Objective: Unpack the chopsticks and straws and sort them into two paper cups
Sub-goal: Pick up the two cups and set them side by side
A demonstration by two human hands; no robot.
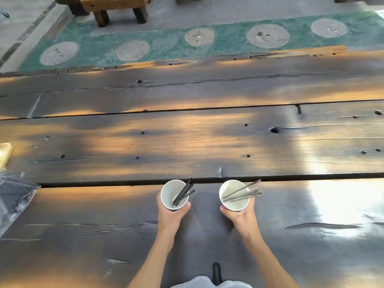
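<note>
Two white paper cups stand side by side near the front of the dark wooden table [187, 142]. My left hand [171, 213] wraps the left cup [169, 194], which holds a few black straws [184, 193] leaning to the right over its rim. My right hand [239, 214] wraps the right cup [229, 194], which holds pale chopsticks in clear wrappers [243, 192], their ends sticking out past the right rim.
A crumpled clear plastic bag [14, 196] lies at the table's left edge, with a pale yellowish object [4, 152] behind it. Beyond the table is a green floor strip with round stone discs [268, 35] and a wooden stool [116, 7].
</note>
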